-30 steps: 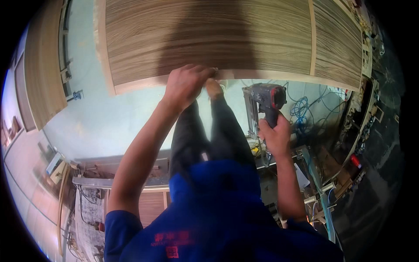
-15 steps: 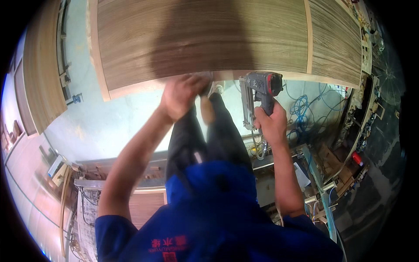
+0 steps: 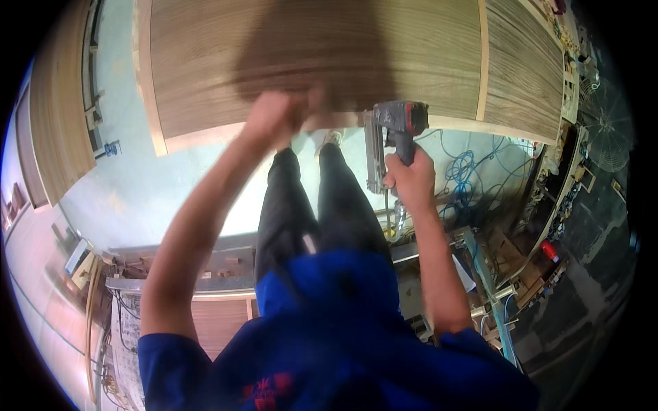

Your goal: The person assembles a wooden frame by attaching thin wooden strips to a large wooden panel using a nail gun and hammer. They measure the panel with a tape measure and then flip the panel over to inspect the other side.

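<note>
My right hand (image 3: pixel 413 179) is wrapped round the grip of a dark nail gun (image 3: pixel 401 118) with a red-trimmed head. The gun stands upright by the near edge of a large wood-grain panel (image 3: pixel 439 65), its long magazine to the left of the grip. At the same edge, further left, my left hand (image 3: pixel 274 118) is curled closed over the panel's pale edging strip (image 3: pixel 205 139). Motion smears it. A brownish blur shows beside its fingers, too smeared to name.
Another wood-grain panel (image 3: pixel 58 116) stands at the left. Coiled blue hose (image 3: pixel 460 171) lies on the floor at the right. Behind me is a bench (image 3: pixel 236 274). Wooden offcuts (image 3: pixel 514 253) and a red object (image 3: pixel 549 251) sit at the right.
My left hand has moved slightly up and left over the panel; the blurred brown handle below it no longer shows there. My right hand and the nail gun have shifted slightly left and up.
</note>
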Motion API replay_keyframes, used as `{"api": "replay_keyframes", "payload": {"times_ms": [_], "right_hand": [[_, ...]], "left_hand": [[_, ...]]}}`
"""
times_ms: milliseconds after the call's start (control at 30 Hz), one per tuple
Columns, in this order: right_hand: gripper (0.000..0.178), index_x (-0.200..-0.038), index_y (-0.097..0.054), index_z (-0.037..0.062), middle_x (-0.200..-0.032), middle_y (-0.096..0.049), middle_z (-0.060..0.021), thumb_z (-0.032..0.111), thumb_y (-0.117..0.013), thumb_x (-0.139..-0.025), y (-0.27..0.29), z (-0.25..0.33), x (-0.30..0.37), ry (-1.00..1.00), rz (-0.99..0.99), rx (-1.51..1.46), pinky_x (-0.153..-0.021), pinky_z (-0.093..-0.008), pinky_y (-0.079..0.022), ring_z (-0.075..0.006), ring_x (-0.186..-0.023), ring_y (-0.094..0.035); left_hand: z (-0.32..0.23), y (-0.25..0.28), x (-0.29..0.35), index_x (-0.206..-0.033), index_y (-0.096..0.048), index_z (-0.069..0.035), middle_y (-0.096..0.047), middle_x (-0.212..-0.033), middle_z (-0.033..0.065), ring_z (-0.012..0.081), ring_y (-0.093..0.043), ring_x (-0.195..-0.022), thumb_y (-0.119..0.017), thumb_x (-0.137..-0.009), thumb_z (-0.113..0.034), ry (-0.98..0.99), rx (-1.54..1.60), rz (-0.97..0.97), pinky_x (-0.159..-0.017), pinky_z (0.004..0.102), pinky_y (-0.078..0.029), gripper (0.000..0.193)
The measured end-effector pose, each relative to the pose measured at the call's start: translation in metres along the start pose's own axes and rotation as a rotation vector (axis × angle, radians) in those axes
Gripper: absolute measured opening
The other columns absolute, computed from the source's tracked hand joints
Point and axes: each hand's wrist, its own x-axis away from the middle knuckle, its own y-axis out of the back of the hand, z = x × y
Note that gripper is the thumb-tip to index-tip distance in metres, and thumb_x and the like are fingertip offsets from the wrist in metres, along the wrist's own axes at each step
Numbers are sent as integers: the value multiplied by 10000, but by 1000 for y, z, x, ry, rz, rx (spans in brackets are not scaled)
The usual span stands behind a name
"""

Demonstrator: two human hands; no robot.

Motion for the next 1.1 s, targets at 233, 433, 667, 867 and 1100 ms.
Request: {"api": "replay_keyframes", "payload": {"times_ms": [233, 433, 667, 867, 1100], "right_hand": [[144, -951, -638, -30, -672, -609, -35, 94, -660, -880, -3, 4, 0, -7, 12, -97, -538, -292, -485, -106, -551, -589], [136, -952, -632, -27, -669, -604, -39, 96, -661, -901, -6, 8, 4, -11, -10, -40, -548, -291, -478, -117, -553, -582], [146, -996, -618, -36, -672, -592, -41, 69, -654, -901, -7, 4, 10, -38, -18, -105, -553, -300, -495, -121, -545, -573], [164, -983, -639, -44, -673, -606, -38, 90, -663, -891, -6, -5, 10, -23, -24, -100, -531, -284, -468, -109, -548, -582], [199, -1050, -639, -38, -650, -592, -39, 102, -657, -909, -9, 3, 9, 3, 12, -69, -567, -297, -488, -119, -547, -568]], "left_hand": [[10, -13, -2, -1118, -726, -139, -753, -946, 132, 347, -725, -782, -684, -877, -179, -23, 15, -61, -667, 448, -579, 248], [2, -31, 18, -994, -725, -158, -755, -920, 126, 343, -726, -849, -668, -830, -135, -296, 72, -368, -709, 487, -556, 175], [13, -21, 10, -1111, -744, -142, -758, -986, 148, 356, -721, -923, -706, -871, -177, -234, -13, -248, -789, 446, -586, 246], [-7, 7, 0, -952, -746, -72, -724, -844, 184, 379, -698, -781, -698, -939, -271, 1, 60, -87, -685, 477, -550, 205], [8, 1, -12, -1019, -771, -106, -702, -834, 214, 435, -665, -821, -687, -967, -351, -55, 199, -189, -702, 501, -519, 264]]}}
